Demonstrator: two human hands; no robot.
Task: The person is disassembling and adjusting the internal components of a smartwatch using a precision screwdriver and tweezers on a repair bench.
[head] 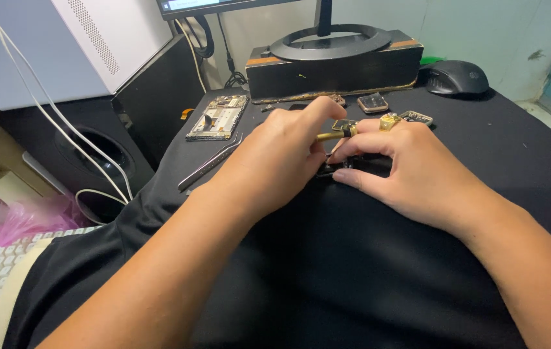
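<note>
Now | left hand pinches brass-tipped tool | right hand presses small dark part

A black cloth covers the table. A pale wall stands behind it. A big dark speaker sits at the left.

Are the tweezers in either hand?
No. The tweezers lie on the black cloth left of the left hand, which grips a brass-tipped tool; the right hand presses a small dark part.

Left hand and right hand, fingertips together
</note>
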